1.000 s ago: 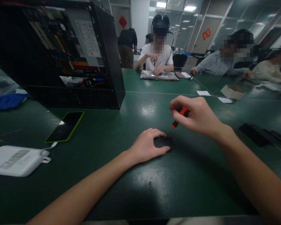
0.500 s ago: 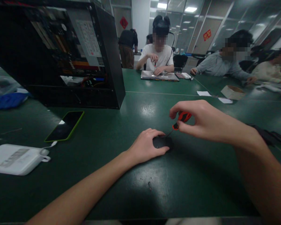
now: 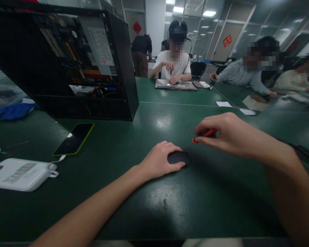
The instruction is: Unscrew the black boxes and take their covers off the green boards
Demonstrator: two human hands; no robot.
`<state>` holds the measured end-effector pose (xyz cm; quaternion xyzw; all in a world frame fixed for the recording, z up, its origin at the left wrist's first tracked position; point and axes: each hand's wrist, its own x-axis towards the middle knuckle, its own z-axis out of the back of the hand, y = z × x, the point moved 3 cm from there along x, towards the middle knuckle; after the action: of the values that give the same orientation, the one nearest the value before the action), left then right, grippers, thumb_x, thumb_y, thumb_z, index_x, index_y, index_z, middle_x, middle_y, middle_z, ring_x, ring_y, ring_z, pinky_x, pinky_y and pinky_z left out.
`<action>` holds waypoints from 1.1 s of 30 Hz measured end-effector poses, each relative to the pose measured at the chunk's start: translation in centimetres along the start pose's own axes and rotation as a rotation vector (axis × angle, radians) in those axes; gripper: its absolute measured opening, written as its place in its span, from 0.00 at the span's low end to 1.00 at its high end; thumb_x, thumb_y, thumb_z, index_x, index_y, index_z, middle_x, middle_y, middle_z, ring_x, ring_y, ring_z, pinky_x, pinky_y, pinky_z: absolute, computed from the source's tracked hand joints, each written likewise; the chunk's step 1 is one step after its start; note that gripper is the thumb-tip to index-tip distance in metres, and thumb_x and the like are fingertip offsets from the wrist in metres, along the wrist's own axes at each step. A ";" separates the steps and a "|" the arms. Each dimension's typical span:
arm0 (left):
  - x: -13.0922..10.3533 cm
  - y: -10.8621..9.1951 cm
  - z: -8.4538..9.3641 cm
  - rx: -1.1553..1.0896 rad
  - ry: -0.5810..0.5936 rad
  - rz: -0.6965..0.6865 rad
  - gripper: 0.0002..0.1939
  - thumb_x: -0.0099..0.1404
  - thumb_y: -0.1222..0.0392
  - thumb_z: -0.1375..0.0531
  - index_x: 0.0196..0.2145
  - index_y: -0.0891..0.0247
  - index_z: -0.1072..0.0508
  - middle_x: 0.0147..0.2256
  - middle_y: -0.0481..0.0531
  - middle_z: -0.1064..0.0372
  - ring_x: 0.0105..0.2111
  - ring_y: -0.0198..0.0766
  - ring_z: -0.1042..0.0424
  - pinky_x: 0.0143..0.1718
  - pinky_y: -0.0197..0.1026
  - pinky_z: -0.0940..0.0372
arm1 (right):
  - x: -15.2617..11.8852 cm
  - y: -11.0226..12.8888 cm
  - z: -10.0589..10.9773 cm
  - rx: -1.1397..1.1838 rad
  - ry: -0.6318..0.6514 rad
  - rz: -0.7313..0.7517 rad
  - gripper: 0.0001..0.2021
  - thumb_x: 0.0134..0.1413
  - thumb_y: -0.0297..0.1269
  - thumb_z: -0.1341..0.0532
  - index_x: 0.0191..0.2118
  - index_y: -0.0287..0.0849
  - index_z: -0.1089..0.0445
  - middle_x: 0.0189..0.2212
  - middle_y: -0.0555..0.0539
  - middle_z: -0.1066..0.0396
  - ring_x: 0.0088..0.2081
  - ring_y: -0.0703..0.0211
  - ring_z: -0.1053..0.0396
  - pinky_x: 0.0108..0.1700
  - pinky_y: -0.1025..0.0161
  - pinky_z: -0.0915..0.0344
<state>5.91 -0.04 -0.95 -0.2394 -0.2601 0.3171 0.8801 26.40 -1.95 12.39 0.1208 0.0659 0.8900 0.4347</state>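
Note:
On the green tabletop lies a black computer mouse, gripped by my left hand with thumb and fingers on either side. My right hand is closed around the red and black handle of a screwdriver. The thin shaft slants down to the left, and its tip is at the far edge of the mouse. Whether the tip sits in a screw is too small to tell.
An open black computer case stands at the back left. Before it lie a green-edged phone, a white power bank and blue gloves. Across the green table, a person in white works on a flat panel. A box stands right.
My right hand has shifted slightly right, its fingers now more tightly curled on the screwdriver handle, and the shaft slants more. My left hand still holds the mouse in place.

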 end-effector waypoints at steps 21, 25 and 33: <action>-0.5 -0.2 0.4 -0.058 0.057 -0.033 0.19 0.66 0.50 0.31 0.52 0.58 0.22 0.50 0.52 0.22 0.49 0.46 0.25 0.53 0.46 0.33 | -6.2 -5.6 -3.0 0.284 0.144 -0.035 0.13 0.64 0.41 0.35 0.50 0.48 0.18 0.38 0.45 0.19 0.35 0.57 0.23 0.34 0.63 0.30; -0.5 -0.3 0.4 -0.053 0.059 -0.028 0.19 0.66 0.50 0.31 0.52 0.58 0.22 0.50 0.53 0.22 0.49 0.46 0.25 0.53 0.46 0.33 | -6.1 -5.7 -3.1 0.272 0.154 -0.032 0.13 0.65 0.43 0.36 0.50 0.48 0.18 0.37 0.45 0.19 0.33 0.58 0.23 0.33 0.63 0.31; -0.6 -0.1 0.1 -0.042 0.053 -0.041 0.19 0.65 0.50 0.31 0.52 0.59 0.23 0.49 0.53 0.22 0.49 0.46 0.25 0.53 0.46 0.34 | -5.7 -5.3 -3.4 0.268 0.197 -0.028 0.14 0.67 0.44 0.38 0.50 0.47 0.19 0.41 0.44 0.19 0.38 0.57 0.22 0.39 0.62 0.29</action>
<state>5.48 -0.47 -0.95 -0.2608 -0.2481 0.2869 0.8878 32.84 -3.28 7.01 0.0887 0.2279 0.8747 0.4185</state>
